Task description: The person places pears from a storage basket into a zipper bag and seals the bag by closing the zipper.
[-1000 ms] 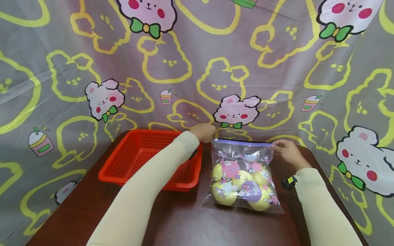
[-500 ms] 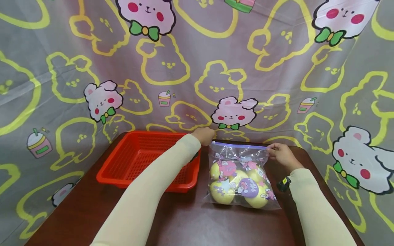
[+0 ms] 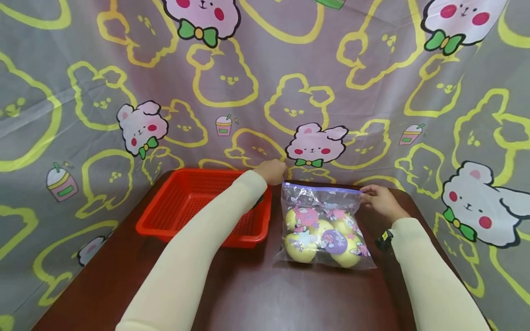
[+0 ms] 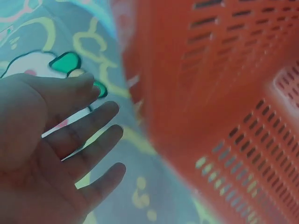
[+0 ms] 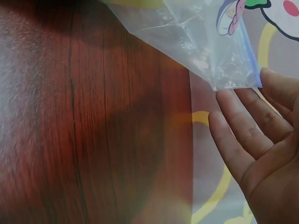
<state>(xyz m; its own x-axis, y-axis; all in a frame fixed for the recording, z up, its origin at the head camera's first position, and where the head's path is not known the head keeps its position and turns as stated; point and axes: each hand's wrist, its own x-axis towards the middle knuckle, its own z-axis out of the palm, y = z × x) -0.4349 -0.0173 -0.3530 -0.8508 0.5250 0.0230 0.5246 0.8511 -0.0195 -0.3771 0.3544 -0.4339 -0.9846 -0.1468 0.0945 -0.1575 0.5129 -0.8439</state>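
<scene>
A clear zip bag (image 3: pixel 323 225) with pink and purple cartoon prints and a lilac top strip holds several round yellow fruits (image 3: pixel 301 247) at the right of the table. My right hand (image 3: pixel 382 201) pinches its top right corner; in the right wrist view, thumb and fingertips meet at the bag's corner (image 5: pixel 201 56). Close by the top left corner and its white slider (image 3: pixel 286 184) is my left hand (image 3: pixel 271 171). In the left wrist view the left hand (image 4: pixel 56 140) has its fingers extended and spread, with nothing showing between them.
A red slotted plastic basket (image 3: pixel 178 211) stands left of the bag, partly under my left forearm. The dark reddish-brown table (image 3: pixel 265 294) runs back to a grey cartoon-print curtain (image 3: pixel 256 69), which closes in the sides too.
The view shifts slightly as the head moves. Both hands keep nearly the same place at the bag's top corners, and the basket and bag stay put.
</scene>
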